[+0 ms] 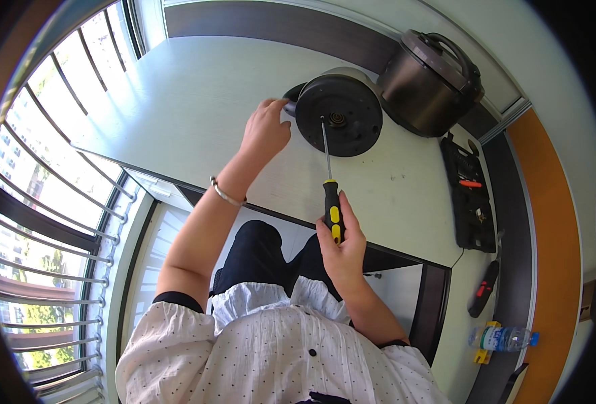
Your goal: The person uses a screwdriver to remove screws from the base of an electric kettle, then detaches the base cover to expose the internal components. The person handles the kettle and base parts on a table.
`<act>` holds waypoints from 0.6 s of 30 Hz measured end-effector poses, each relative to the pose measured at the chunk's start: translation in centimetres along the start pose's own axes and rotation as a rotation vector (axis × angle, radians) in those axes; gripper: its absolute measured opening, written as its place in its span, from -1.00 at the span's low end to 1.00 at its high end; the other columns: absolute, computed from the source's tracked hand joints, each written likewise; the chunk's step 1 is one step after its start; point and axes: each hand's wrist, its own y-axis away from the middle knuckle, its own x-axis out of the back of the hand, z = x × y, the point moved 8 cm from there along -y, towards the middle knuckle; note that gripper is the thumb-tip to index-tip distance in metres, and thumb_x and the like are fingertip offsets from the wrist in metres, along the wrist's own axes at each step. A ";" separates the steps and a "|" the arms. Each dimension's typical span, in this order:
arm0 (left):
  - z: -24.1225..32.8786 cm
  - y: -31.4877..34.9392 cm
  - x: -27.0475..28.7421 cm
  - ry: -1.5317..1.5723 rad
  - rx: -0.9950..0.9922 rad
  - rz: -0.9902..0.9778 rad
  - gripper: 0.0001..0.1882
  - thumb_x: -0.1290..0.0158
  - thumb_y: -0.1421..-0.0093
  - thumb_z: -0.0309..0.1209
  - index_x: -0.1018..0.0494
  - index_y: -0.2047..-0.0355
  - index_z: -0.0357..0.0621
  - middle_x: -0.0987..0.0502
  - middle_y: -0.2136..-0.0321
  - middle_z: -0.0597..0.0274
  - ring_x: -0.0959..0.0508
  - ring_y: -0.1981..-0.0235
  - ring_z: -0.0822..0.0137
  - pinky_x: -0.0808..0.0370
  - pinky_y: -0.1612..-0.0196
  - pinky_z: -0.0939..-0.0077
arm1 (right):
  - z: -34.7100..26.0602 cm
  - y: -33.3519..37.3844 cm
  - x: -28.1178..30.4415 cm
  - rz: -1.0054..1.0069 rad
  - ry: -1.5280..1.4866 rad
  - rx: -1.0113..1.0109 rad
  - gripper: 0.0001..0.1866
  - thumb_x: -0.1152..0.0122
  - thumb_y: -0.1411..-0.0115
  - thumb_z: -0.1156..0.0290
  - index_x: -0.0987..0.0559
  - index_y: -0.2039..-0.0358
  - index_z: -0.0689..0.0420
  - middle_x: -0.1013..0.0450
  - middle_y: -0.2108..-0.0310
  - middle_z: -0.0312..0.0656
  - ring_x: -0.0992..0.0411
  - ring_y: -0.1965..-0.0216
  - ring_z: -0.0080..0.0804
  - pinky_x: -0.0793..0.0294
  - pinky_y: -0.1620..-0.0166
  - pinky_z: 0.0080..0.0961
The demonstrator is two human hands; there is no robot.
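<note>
An electric kettle (344, 138) lies on its side on the pale table, its round black underside with the ringed central socket facing me. My left hand (268, 126) is at the kettle's black handle (292, 98), its fingers bent against the outer edge; part of the grip is hard to see. In my right hand (344, 254) is a screwdriver (332, 202) with a black and yellow handle, held between thumb and fingers. Its long metal shaft points away from me, and the tip meets the kettle's underside just left of the socket.
Behind the kettle, to the right, stands a dark electric pressure cooker (433, 84). An open black tool case (470, 195) lies along the right side. Nearer are a black and red tool (484, 289) and a water bottle (507, 338). A barred window (49, 222) is at left.
</note>
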 end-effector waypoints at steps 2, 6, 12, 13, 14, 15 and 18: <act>0.4 -1.0 -0.9 -0.037 -0.173 -0.051 -0.46 -0.07 -0.01 -0.54 -0.31 -0.06 -0.21 -0.32 -0.10 0.03 -0.30 -0.10 0.01 -0.28 -0.13 0.29 | -0.2 0.0 0.3 0.005 0.069 0.003 -0.40 -0.16 -0.09 0.56 -0.22 -0.14 0.41 -0.38 0.44 -0.22 -0.28 0.51 -0.66 -0.35 0.44 -0.71; -0.2 -1.4 -3.2 -0.002 -0.074 -0.267 -0.41 -0.08 -0.01 -0.54 -0.25 -0.11 -0.19 -0.24 -0.17 0.04 -0.23 -0.17 0.01 -0.20 -0.20 0.27 | -0.7 -0.1 1.1 0.035 0.258 0.086 -0.39 -0.18 -0.04 0.57 -0.25 -0.13 0.37 -0.41 0.43 -0.12 -0.37 0.53 -0.51 -0.40 0.44 -0.63; 0.7 -0.2 -2.4 0.017 -0.069 -0.260 -0.42 -0.08 -0.03 -0.52 -0.27 -0.11 -0.17 -0.29 -0.13 0.06 -0.26 -0.14 0.02 -0.21 -0.19 0.27 | -3.5 0.6 2.0 0.049 0.847 0.330 -0.31 -0.20 0.04 0.55 -0.23 -0.16 0.28 -0.41 0.26 -0.05 -0.48 0.45 -0.20 -0.48 0.47 -0.45; 0.9 0.0 -2.2 0.017 -0.067 -0.256 -0.44 -0.08 -0.03 -0.51 -0.29 -0.10 -0.18 -0.30 -0.13 0.06 -0.26 -0.14 0.03 -0.21 -0.19 0.27 | -3.6 0.8 2.0 0.041 0.896 0.334 -0.28 -0.20 0.06 0.55 -0.21 -0.17 0.24 -0.40 0.21 -0.07 -0.49 0.45 -0.22 -0.49 0.49 -0.42; 1.2 0.3 -2.1 0.019 -0.069 -0.253 -0.46 -0.08 -0.03 -0.50 -0.31 -0.08 -0.18 -0.30 -0.12 0.06 -0.26 -0.14 0.04 -0.20 -0.19 0.27 | -3.7 0.9 2.2 0.041 0.921 0.332 -0.28 -0.20 0.06 0.55 -0.22 -0.17 0.24 -0.39 0.21 -0.08 -0.49 0.45 -0.22 -0.49 0.49 -0.43; 1.5 0.5 -2.0 0.022 -0.070 -0.250 -0.48 -0.08 -0.04 -0.49 -0.32 -0.06 -0.19 -0.31 -0.11 0.05 -0.26 -0.14 0.05 -0.19 -0.20 0.27 | -3.8 1.1 2.3 0.041 0.946 0.329 -0.28 -0.19 0.07 0.55 -0.22 -0.17 0.24 -0.39 0.20 -0.08 -0.49 0.46 -0.23 -0.48 0.49 -0.43; 3.4 1.8 0.3 -0.083 -0.153 0.015 -0.62 -0.11 -0.05 -0.42 -0.44 0.09 -0.23 -0.44 0.01 0.09 -0.41 0.01 0.06 -0.34 -0.05 0.30 | -4.1 1.2 2.6 0.037 0.999 0.305 -0.28 -0.20 0.08 0.54 -0.23 -0.16 0.23 -0.39 0.19 -0.09 -0.48 0.46 -0.23 -0.48 0.49 -0.44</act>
